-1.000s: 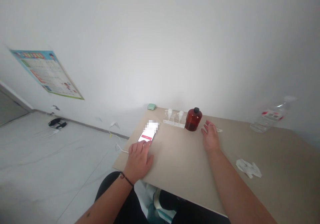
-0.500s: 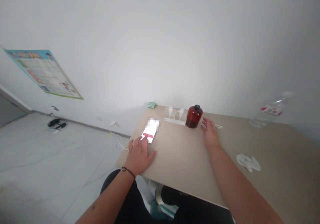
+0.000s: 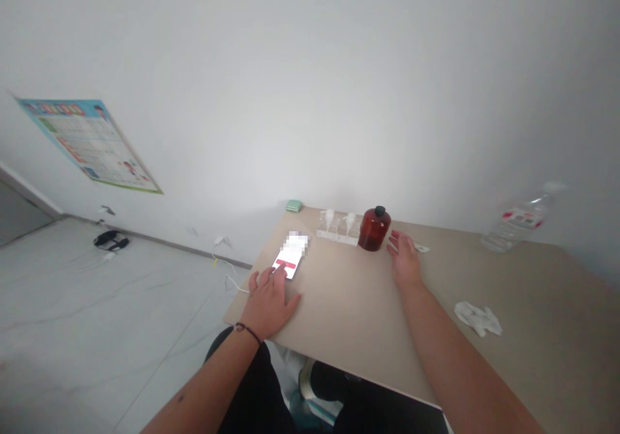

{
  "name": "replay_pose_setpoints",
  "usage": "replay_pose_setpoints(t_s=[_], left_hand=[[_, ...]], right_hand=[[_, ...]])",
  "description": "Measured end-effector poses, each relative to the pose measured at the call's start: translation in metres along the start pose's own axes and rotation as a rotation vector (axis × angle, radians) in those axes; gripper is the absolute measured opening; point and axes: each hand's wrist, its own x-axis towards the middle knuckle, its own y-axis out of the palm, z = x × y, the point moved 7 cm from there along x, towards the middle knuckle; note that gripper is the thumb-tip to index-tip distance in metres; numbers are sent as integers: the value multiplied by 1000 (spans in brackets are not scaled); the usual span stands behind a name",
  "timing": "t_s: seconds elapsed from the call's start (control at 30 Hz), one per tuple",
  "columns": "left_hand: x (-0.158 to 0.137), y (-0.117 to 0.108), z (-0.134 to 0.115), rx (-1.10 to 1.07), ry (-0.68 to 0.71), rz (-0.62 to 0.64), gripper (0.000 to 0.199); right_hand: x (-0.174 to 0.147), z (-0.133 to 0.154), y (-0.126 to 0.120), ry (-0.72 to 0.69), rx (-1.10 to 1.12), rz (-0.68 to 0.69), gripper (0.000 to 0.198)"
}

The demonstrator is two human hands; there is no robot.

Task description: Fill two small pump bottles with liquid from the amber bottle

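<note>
A smartphone [image 3: 292,251] with a lit white screen and a red bar lies on the desk. My left hand [image 3: 269,299] is spread at its lower edge, with a fingertip over the red bar; whether it presses cannot be made out. Right of the phone stands a dark red-brown bottle [image 3: 374,230] with a black cap, upright. My right hand [image 3: 404,257] rests on the desk just right of the bottle, its fingers apart and slightly curved, holding nothing. Between phone and bottle are two clear pump bottles [image 3: 339,226] with white tops.
The beige desk [image 3: 349,311] meets the wall at the back. A small green case [image 3: 293,206] sits at its far left corner. To the right are a clear plastic bottle [image 3: 518,222], tilted in view, and a crumpled white tissue [image 3: 478,318]. A white cable [image 3: 237,284] runs off the left edge.
The view has shifted very slightly. Both hands keep practically the same places, the left at the phone and the right beside the red-brown bottle.
</note>
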Motion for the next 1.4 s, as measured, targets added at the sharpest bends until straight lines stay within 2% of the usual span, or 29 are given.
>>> replay_pose_setpoints(t_s=[0.67,0.83,1.1,1.3,1.4], left_hand=[[5,-4,-1,71,10,-20,66],[6,-2,-1,54,20,-31,59],[7,2,2,46,-10,-15,61],[7,-1,0,56,-7,-13,60],[7,-2,-1,57,-8,-19,58]], right_hand=[[1,-4,-2,26,71,-27,41],[2,-5,-2,30,72,-21,40],[5,-8,-1,38,79,-33,42],[8,-8,0,18,7,-21,44],[7,-2,3,-46,-94,10,43]])
